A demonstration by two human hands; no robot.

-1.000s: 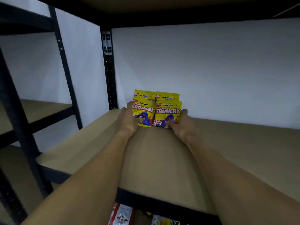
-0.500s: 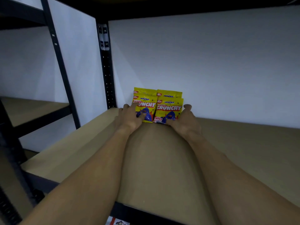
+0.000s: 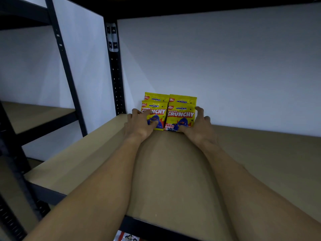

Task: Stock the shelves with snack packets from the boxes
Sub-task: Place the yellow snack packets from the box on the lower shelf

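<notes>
**Packets at shelf back**

Four yellow plastic snack packets [image 3: 182,100] stand at twelve o'clock on the tan board shelf [image 3: 86,157]. The left hand [image 3: 139,125] pinches the left front packet [image 3: 157,115], the right hand [image 3: 198,130] the right front packet [image 3: 180,117].

Shelf board [image 3: 260,153]: tan, flat, with a dark metal front edge. Four yellow snack packets stand upright on it at the rear, near its left end. The front left packet [image 3: 157,117] and front right packet [image 3: 180,117] stand side by side, touching. The rear left packet [image 3: 156,97] and rear right packet [image 3: 182,99] stand directly behind them, by the white wall [image 3: 225,66].
</notes>
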